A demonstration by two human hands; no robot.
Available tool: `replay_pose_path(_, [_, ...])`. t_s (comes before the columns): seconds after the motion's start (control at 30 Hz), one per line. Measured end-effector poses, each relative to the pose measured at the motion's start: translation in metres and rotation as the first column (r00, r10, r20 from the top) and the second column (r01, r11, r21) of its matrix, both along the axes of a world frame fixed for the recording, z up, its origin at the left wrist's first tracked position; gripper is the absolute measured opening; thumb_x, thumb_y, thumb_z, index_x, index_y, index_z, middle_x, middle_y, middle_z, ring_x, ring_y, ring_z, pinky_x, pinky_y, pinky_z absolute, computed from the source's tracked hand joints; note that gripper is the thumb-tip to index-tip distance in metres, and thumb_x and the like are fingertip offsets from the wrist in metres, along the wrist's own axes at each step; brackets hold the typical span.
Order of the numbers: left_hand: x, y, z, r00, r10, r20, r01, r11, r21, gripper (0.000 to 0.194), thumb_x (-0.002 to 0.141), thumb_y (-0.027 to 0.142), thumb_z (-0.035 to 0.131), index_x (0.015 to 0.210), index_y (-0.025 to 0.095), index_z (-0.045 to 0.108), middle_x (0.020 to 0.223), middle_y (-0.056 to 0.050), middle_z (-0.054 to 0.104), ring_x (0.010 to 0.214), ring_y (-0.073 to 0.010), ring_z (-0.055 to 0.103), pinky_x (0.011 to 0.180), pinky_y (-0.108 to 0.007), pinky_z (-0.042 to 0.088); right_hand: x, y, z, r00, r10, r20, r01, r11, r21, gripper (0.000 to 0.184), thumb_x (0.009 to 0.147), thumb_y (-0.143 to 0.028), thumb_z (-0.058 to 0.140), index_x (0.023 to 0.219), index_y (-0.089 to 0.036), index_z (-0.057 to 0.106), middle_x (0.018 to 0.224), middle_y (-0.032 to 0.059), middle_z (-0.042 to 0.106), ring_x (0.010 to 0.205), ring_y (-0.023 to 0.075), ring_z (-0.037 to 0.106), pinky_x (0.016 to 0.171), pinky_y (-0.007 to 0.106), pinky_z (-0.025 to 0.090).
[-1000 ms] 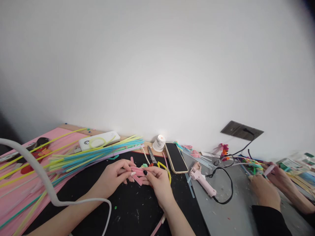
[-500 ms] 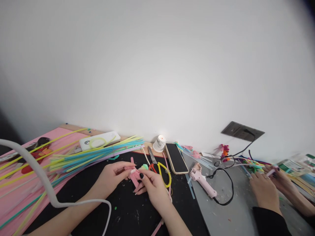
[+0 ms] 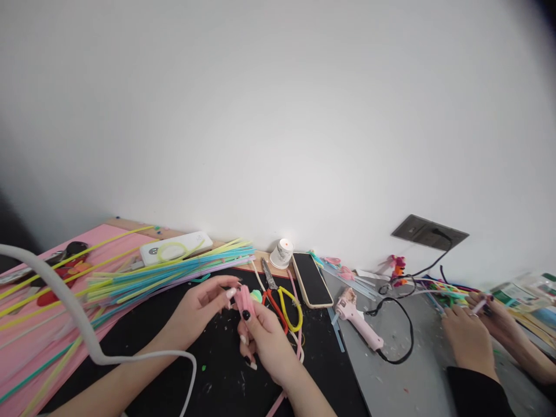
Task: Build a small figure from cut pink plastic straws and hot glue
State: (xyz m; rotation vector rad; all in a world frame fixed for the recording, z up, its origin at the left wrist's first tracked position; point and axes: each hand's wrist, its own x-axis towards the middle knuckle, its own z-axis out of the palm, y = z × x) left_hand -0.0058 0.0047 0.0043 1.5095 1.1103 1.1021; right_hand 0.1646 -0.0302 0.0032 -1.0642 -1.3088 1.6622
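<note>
My right hand (image 3: 266, 336) is closed on a bundle of folded pink pipe cleaner (image 3: 245, 299), pinched upright between thumb and fingers. At the bundle's upper left edge, the thumb and index finger of my left hand (image 3: 207, 302) come together against it; the exact contact is too small to make out. Just behind lies a pale green piece (image 3: 257, 296), partly hidden by my right hand. Beyond that hand, pliers (image 3: 284, 307) with red and yellow handles rest on the black mat (image 3: 217, 370).
Pastel pipe cleaners (image 3: 174, 278) lie left, near a white power bank (image 3: 176, 248). A paper cup (image 3: 282, 253), phone (image 3: 311, 280) and pink glue gun (image 3: 358, 321) stand right. A white cable (image 3: 87, 336) crosses the left foreground. Another person's hands (image 3: 471, 336) work at far right.
The pink pipe cleaner has turned from lying with its ends spread to standing as an upright bundle in my right hand. My left fingers have shifted slightly up along its edge.
</note>
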Motion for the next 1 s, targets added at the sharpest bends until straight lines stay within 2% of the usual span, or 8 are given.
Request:
replay_pose_path(0.07, [-0.006,0.006,-0.002,0.979,0.127,-0.161,-0.108,0.987,0.122,0.026,0.085,0.035,0.048,0.102,0.021,0.062,0.105,-0.007,0.067,0.089,-0.0237,0.062,0.082,-0.037,0.049,0.002,0.002,0.000,0.995,-0.079,-0.066,0.080,0.997,0.005,0.033,0.084,-0.048,0.049,0.099,-0.019,0.052,0.062,-0.0068,0.043,0.034,0.0038,0.034,0.029,0.015,0.025])
replay_pose_path(0.1, [-0.009,0.009,-0.004,0.956,0.152,-0.249,-0.105,0.976,0.191,0.025,0.085,0.034,0.049,0.102,0.022,0.062,0.108,-0.007,0.065,0.095,-0.0252,0.059,0.087,-0.039,0.046,0.002,0.003,0.001,0.989,-0.117,-0.085,0.119,0.993,0.013,0.030,0.084,-0.047,0.050,0.095,-0.019,0.052,0.062,-0.0068,0.042,0.035,0.0035,0.034,0.029,0.015,0.025])
replay_pose_path(0.2, [-0.011,0.015,-0.009,0.879,0.143,-0.455,0.043,0.926,0.375,0.028,0.086,0.028,0.046,0.110,0.025,0.061,0.118,-0.007,0.058,0.112,-0.0268,0.049,0.099,-0.044,0.036,0.002,0.004,0.003,0.979,-0.168,-0.116,0.172,0.985,0.024,0.028,0.084,-0.047,0.051,0.084,-0.019,0.050,0.060,-0.0071,0.041,0.035,0.0030,0.033,0.030,0.014,0.024])
replay_pose_path(0.33, [-0.005,0.017,-0.016,0.788,0.040,-0.614,0.222,0.912,0.345,0.021,0.086,0.028,0.046,0.097,0.025,0.064,0.117,-0.007,0.056,0.105,-0.0259,0.051,0.092,-0.044,0.041,0.002,0.005,0.004,0.979,-0.159,-0.125,0.165,0.986,0.034,0.029,0.083,-0.047,0.052,0.088,-0.018,0.052,0.060,-0.0070,0.041,0.035,0.0031,0.033,0.029,0.014,0.025])
replay_pose_path(0.43, [-0.004,0.018,-0.018,0.807,0.019,-0.590,0.222,0.917,0.332,0.014,0.083,0.022,0.047,0.079,0.021,0.061,0.107,-0.007,0.059,0.102,-0.0241,0.052,0.089,-0.040,0.043,0.003,0.005,0.003,0.979,-0.169,-0.119,0.175,0.984,0.042,0.033,0.084,-0.047,0.052,0.098,-0.017,0.054,0.061,-0.0068,0.042,0.036,0.0033,0.033,0.030,0.015,0.026])
replay_pose_path(0.5, [-0.005,0.019,-0.018,0.844,-0.001,-0.537,0.197,0.930,0.309,0.012,0.079,0.016,0.047,0.075,0.020,0.058,0.103,-0.007,0.059,0.099,-0.0226,0.055,0.088,-0.037,0.045,0.004,0.005,0.002,0.978,-0.170,-0.119,0.175,0.984,0.039,0.035,0.084,-0.047,0.052,0.102,-0.017,0.055,0.061,-0.0068,0.042,0.036,0.0033,0.033,0.030,0.015,0.026])
replay_pose_path(0.7, [-0.004,0.017,-0.016,0.920,-0.058,-0.387,0.114,0.986,0.123,0.042,0.070,0.010,0.045,0.111,0.021,0.052,0.108,-0.006,0.060,0.074,-0.0159,0.062,0.073,-0.031,0.051,0.005,0.005,0.002,0.979,-0.157,-0.127,0.163,0.986,0.039,0.033,0.084,-0.046,0.052,0.100,-0.017,0.055,0.061,-0.0070,0.042,0.036,0.0028,0.033,0.030,0.014,0.027])
replay_pose_path(1.0, [-0.001,0.012,-0.017,0.850,-0.011,-0.526,0.111,0.981,0.157,0.042,0.075,0.015,0.044,0.116,0.016,0.053,0.083,-0.002,0.062,0.064,-0.0152,0.058,0.063,-0.027,0.046,0.005,0.005,0.000,0.981,-0.166,-0.103,0.172,0.984,0.046,0.027,0.084,-0.045,0.052,0.081,-0.018,0.050,0.060,-0.0071,0.042,0.036,0.0030,0.035,0.029,0.014,0.026])
